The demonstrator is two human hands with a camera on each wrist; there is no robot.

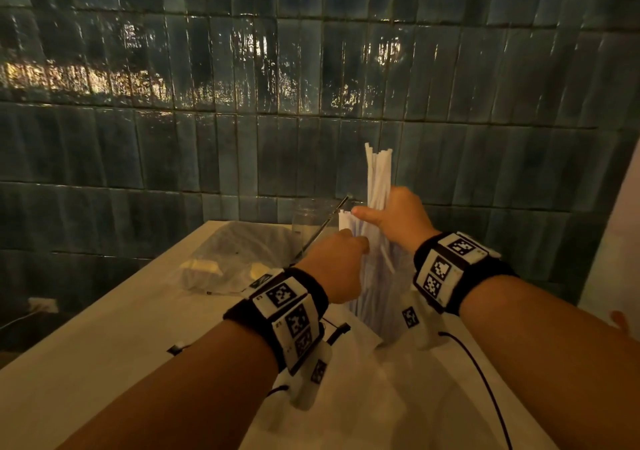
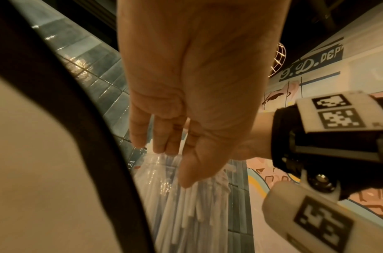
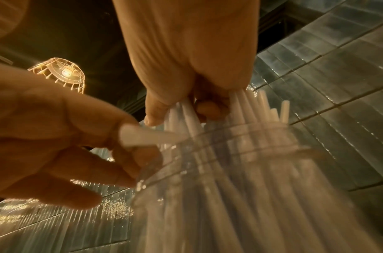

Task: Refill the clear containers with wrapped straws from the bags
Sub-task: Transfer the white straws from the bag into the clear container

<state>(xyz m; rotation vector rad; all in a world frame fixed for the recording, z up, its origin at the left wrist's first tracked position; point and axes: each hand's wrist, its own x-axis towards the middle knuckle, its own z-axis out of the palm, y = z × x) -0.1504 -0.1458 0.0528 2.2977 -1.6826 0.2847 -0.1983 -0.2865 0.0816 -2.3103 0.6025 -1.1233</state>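
Note:
A clear container (image 1: 375,297) stands on the pale table (image 1: 104,345), packed with white wrapped straws (image 1: 379,172) that rise well above its threaded neck (image 3: 240,145). My right hand (image 1: 391,214) grips the tall bundle from the right, fingers (image 3: 207,106) curled round the straws just above the rim. From the left, my left hand (image 1: 343,262) holds a shorter clump of straws at the neck. One wrapped straw (image 3: 143,137) lies pinched between its fingers. In the left wrist view its thumb (image 2: 192,167) presses against the straws (image 2: 186,214).
A second clear container (image 1: 308,217) stands empty at the back by the tiled wall. A crumpled clear bag (image 1: 235,259) lies to the left, with a thin dark rod (image 1: 325,228) slanting above it. Another flat bag (image 1: 346,397) lies under my wrists. Cables trail across the table.

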